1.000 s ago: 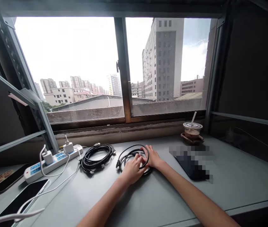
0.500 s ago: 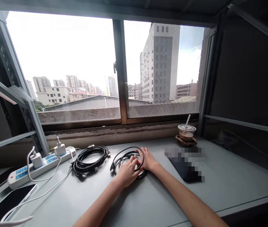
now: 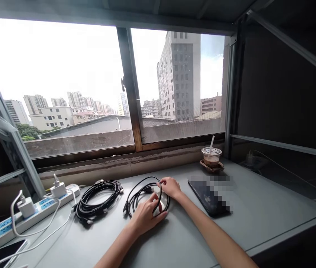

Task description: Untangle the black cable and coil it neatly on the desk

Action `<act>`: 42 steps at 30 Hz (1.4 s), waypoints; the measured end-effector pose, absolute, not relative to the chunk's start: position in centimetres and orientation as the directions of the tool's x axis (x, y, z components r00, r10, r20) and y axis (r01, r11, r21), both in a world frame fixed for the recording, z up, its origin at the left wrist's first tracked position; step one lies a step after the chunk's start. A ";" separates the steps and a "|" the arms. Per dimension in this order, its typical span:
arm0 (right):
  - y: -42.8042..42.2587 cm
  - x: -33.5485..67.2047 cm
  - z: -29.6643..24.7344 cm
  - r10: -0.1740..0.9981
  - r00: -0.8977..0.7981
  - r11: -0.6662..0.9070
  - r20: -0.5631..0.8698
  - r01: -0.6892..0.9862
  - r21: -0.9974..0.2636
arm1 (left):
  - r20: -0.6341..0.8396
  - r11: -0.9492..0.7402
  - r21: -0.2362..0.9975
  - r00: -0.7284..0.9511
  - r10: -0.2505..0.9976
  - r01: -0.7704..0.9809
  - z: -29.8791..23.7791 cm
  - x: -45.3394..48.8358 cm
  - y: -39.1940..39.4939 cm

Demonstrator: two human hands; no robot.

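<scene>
A black cable [image 3: 135, 185] lies in loose loops on the grey desk [image 3: 186, 238], one loop raised a little above the others. My left hand [image 3: 147, 213] is inside the near right part of these loops, its fingers curled round the cable and the thumb stretched to the right. At the far right side of the raised loop, my right hand [image 3: 170, 187] pinches the cable; its fingertips are partly hidden. One dark plug [image 3: 125, 207] of this cable sticks out on the left. Beside it rests a thicker coil of black cables [image 3: 98, 201] with several connectors showing, untouched by either hand.
At the left, a white power strip [image 3: 36, 216] carries two chargers with white cords; a phone [image 3: 2, 255] lies below it. To the right are a dark flat case [image 3: 206, 201], partly pixelated, and a lidded drink cup [image 3: 211, 158] on a brown holder. Metal shelf posts frame the window.
The view has turned slightly right, so everything sits further left. My hands have spread a little apart along the cable loop, the left one now nearer to me.
</scene>
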State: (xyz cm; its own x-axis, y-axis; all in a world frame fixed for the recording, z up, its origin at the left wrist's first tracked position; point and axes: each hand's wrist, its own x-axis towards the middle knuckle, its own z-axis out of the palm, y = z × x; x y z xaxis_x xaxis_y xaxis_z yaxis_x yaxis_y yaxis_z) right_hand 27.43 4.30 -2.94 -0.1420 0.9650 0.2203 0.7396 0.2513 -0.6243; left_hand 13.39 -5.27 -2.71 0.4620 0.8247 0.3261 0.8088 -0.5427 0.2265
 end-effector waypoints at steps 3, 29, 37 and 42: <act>5.2 27.3 -3.4 0.957 -0.181 0.289 0.226 0.648 -0.704 | 0.331 -0.534 0.250 0.447 0.831 0.807 -2.9 13.6 -5.2; 2.7 25.4 -2.7 0.883 -0.435 0.468 0.175 0.845 -0.260 | 0.442 -0.719 0.057 0.629 0.640 0.692 -2.9 15.4 -6.2; 2.3 25.3 -2.5 0.882 -0.440 0.470 0.169 0.854 -0.226 | 0.418 -0.741 0.130 0.642 0.643 0.659 -3.2 14.8 -6.2; 2.1 25.2 -2.5 0.886 -0.433 0.462 0.166 0.853 -0.241 | 0.387 -0.733 0.136 0.645 0.659 0.667 -3.2 14.5 -6.1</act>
